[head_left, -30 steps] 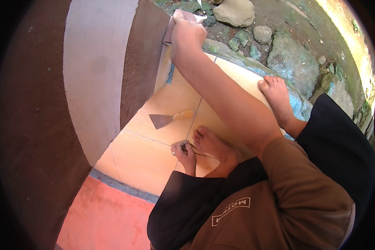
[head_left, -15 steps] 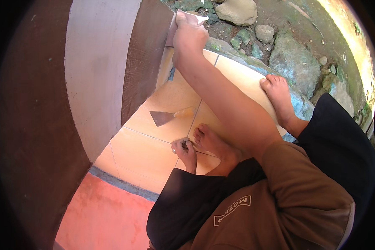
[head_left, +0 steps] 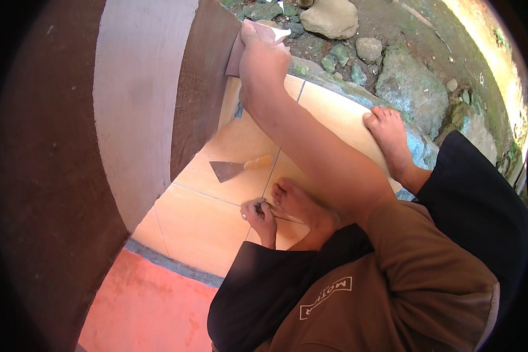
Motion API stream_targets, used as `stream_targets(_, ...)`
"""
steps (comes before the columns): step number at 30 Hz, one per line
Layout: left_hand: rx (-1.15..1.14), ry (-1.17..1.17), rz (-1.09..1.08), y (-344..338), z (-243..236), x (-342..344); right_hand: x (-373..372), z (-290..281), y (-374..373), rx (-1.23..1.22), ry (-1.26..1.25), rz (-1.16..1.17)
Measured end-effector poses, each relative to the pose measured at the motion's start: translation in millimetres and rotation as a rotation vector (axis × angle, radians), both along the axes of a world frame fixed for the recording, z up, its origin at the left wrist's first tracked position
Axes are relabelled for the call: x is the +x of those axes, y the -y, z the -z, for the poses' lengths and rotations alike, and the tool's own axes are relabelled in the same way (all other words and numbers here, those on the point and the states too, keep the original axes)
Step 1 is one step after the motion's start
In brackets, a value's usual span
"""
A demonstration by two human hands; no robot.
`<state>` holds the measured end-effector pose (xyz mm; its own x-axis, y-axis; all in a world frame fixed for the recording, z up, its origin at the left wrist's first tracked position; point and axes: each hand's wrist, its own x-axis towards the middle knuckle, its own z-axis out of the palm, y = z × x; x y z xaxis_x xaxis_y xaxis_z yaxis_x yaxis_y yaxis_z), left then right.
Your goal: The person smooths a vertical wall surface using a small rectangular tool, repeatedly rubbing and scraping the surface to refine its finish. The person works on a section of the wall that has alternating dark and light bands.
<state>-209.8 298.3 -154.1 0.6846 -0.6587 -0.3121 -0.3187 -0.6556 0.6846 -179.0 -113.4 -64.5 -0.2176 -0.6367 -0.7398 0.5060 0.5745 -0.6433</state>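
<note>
A folded piece of brownish sandpaper (head_left: 235, 61) with a white torn corner is gripped in my right hand (head_left: 265, 61). It lies against the far edge of the brown-painted wall (head_left: 206, 76), and my arm reaches out to it across the tiles. My left hand (head_left: 260, 215) rests low beside my foot, its fingers curled in and a ring on one of them. Whatever may be inside that hand is hidden. Between the wall and my left hand, a scraper (head_left: 227, 171) with a triangular metal blade and yellowish handle lies on the tiles.
Pale orange tiles (head_left: 199, 226) make up the floor under my bare feet (head_left: 299, 202). A pale painted band (head_left: 138, 88) runs down the wall. Beyond the tile edge are rocks (head_left: 413, 88) and soil. A red floor (head_left: 146, 305) adjoins the tiles at the lower left.
My right hand has shifted slightly left and down with the sandpaper along the wall edge. The left hand and the scraper stay where they were.
</note>
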Motion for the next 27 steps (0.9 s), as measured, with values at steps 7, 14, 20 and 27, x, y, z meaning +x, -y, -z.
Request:
stream_targets(7,0.042,0.039,0.045,5,-3,-1,-6,-9,17,0.080,0.005,0.038)
stream_targets(14,0.050,0.057,0.022,11,-4,-3,-7,10,12,-0.030,-0.004,-0.021)
stream_targets(20,0.011,0.056,0.013,2,-3,0,-4,2,1,0.014,0.107,-0.011)
stream_targets(27,0.048,0.057,0.025,9,-4,-3,-5,20,25,0.162,0.033,0.006)
